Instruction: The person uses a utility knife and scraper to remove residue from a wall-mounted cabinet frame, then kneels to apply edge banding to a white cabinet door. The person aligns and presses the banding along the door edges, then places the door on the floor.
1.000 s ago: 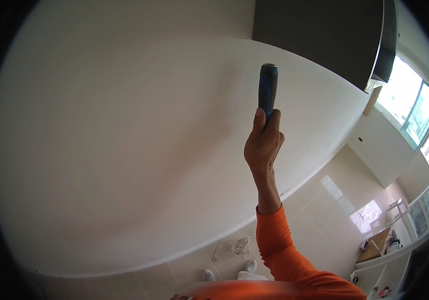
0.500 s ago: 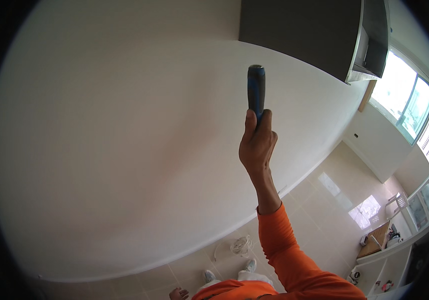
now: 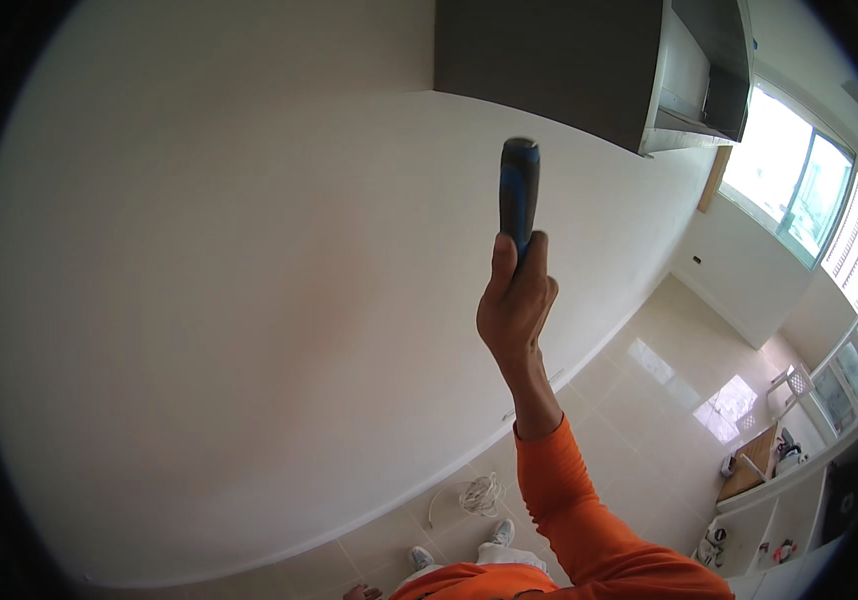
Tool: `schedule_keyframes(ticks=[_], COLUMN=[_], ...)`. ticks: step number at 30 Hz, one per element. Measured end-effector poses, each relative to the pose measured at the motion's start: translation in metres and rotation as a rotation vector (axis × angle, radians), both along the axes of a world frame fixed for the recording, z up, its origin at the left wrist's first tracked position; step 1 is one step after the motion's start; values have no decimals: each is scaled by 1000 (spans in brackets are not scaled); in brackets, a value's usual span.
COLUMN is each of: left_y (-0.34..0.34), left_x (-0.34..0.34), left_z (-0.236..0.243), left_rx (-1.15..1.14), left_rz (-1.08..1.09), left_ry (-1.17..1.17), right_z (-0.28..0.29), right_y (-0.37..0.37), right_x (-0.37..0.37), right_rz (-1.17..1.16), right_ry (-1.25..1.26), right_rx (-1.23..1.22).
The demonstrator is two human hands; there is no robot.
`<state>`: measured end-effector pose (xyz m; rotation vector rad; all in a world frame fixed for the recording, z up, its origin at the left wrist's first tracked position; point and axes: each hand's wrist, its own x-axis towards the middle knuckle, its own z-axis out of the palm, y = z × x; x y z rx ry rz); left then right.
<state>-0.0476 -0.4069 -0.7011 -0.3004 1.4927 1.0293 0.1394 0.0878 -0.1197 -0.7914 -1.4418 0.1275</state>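
Gripped in right hand [image 3: 515, 310], blue-black tool handle [image 3: 519, 195] faces bare wall [image 3: 209, 300].

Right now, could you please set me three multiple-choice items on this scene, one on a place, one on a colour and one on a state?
1. Where is the dark cabinet?
A. On the floor
B. High on the white wall
C. Under the window

2. What colour is the sleeve?
A. Orange
B. Green
C. Grey

3. What is the right hand doing?
A. Hanging open
B. Flat against the wall
C. Gripping a blue and black tool handle, raised upright

Answers:
1. B, since the cabinet sits at the top of the wall.
2. A, since the forearm is clad in bright orange.
3. C, since the fingers close round the handle's lower end.
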Motion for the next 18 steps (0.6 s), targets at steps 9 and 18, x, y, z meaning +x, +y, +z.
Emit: schedule_keyframes(ticks=[9, 18], left_y=[27, 36], left_x=[-6, -6], left_z=[-2, -2], left_rx=[-27, 69], left_rz=[26, -109], left_ry=[108, 112], right_z=[-1, -2], right_y=[-7, -16], right_x=[21, 34], right_rz=[-40, 45], right_ry=[30, -48], right_rx=[12, -28])
